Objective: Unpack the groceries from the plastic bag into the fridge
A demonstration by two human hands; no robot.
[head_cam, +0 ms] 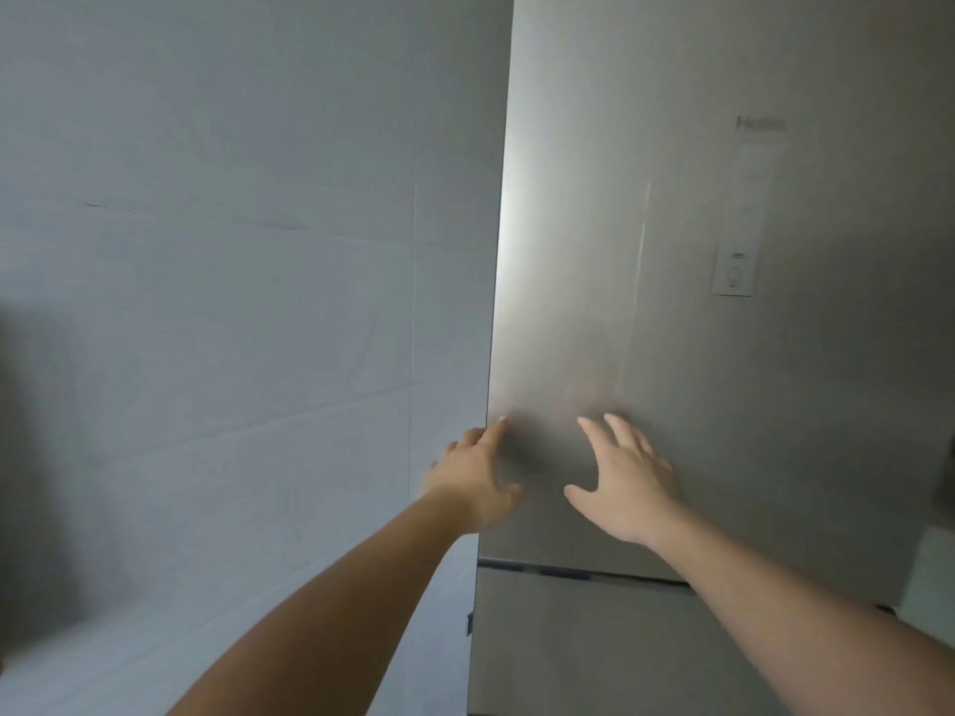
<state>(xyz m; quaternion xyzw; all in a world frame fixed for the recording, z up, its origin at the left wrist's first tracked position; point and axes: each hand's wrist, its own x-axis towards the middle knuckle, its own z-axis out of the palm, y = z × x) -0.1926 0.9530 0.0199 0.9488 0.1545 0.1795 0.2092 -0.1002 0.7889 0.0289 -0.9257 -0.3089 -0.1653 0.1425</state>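
The fridge (723,302) fills the right half of the frame, a tall steel-grey box standing upright, its long axis running top to bottom and its front facing the person. Its upper door (646,250) is closed, and below a dark horizontal gap in the lower right of the frame sits a second, lower door (568,643), closed too. Near the upper right of the frame, faint lettering on the upper door looks like "Haier", though it is too blurred to be sure. Under it hangs a narrow control panel (736,250) whose markings are too small to read.

Both arms reach up from the bottom of the frame. The left hand (473,480) sits at the left edge of the upper door, one finger stretched up onto that edge, gripping nothing. The right hand (628,480) lies spread with straight fingers against the door front, just beside the left hand. A pale tiled wall (232,276) takes the left half of the frame.
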